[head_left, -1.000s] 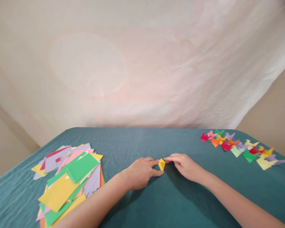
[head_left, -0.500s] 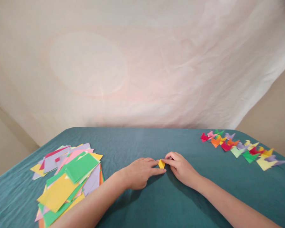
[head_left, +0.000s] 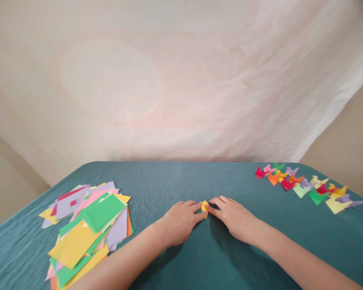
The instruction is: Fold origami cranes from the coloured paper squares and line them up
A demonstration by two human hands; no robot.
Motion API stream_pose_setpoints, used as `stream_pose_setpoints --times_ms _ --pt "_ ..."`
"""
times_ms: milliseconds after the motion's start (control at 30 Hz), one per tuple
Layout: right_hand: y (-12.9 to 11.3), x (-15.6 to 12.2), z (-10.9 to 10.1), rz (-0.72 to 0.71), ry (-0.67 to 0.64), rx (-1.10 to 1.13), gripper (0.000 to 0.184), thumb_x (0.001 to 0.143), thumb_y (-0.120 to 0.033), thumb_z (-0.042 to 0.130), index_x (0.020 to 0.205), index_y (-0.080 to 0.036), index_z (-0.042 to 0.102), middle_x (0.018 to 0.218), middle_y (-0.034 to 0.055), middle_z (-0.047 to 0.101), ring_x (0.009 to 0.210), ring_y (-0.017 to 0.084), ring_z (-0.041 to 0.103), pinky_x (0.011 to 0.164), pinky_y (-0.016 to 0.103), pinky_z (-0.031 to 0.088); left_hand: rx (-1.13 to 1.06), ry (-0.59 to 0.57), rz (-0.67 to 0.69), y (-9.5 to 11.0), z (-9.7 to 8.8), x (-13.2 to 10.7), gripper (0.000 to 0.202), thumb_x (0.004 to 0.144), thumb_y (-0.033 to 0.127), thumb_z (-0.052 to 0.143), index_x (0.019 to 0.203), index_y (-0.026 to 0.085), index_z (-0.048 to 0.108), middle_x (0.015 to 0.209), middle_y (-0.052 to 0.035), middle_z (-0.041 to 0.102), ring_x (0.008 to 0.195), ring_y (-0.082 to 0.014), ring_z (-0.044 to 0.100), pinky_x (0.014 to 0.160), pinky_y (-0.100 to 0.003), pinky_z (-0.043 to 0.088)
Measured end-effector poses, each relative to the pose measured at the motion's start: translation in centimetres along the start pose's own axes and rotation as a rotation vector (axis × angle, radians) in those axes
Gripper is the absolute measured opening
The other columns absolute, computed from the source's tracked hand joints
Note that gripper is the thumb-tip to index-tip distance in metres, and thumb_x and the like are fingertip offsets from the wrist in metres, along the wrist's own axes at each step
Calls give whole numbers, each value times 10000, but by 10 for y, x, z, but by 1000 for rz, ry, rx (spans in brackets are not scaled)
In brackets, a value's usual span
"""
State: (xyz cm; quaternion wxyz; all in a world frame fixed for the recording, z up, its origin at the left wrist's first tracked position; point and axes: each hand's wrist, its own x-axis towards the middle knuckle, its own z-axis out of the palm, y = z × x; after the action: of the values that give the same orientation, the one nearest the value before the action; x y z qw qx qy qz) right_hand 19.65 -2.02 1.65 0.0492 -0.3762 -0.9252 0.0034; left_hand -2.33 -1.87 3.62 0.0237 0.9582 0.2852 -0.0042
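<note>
A small folded yellow paper piece (head_left: 204, 206) lies on the teal tablecloth (head_left: 181, 181) near the middle of the table. My left hand (head_left: 181, 220) rests beside it on the left, thumb and forefinger pinching its left edge. My right hand (head_left: 234, 217) comes in from the right, and its fingertips press down on the same piece. Most of the yellow piece is hidden under the fingertips of both hands.
A loose heap of flat coloured paper squares (head_left: 87, 225) covers the table's left side. A row of several folded paper figures (head_left: 305, 186) in mixed colours runs along the back right. A pale creased cloth (head_left: 181, 80) hangs behind the table.
Both hands have closed in over the yellow piece and pressed it flatter to the cloth; less of it shows now. The right hand has slid slightly left and down.
</note>
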Motion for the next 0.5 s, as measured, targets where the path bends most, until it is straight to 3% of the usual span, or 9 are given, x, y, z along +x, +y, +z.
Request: stream_pose_setpoints --times_ms 300,433,500 --pt "3 -7 -9 -22 -97 114 664 677 29 432 1266 -274 472 1272 90 442 1117 227 406 900 371 364 -90 -76 77 -11 -10 -3 608 725 56 500 1273 312 439 1396 -56 362 1242 -269 376 975 -419 356" --pt "10 -5 -3 43 -56 164 816 622 70 386 1381 -214 299 1246 99 475 1108 208 418 932 364 347 -125 -105 80 -12 -13 -4 662 706 31 488 1298 319 412 1425 -49 315 1266 -271 344 996 -424 327" --pt "12 -3 -1 76 -27 191 794 640 77 359 1387 -183 287 1222 104 500 1100 203 430 945 366 337 -130 -116 78 -12 -13 -5 671 705 31 485 1303 325 404 1433 -48 299 1276 -272 329 1003 -424 317"
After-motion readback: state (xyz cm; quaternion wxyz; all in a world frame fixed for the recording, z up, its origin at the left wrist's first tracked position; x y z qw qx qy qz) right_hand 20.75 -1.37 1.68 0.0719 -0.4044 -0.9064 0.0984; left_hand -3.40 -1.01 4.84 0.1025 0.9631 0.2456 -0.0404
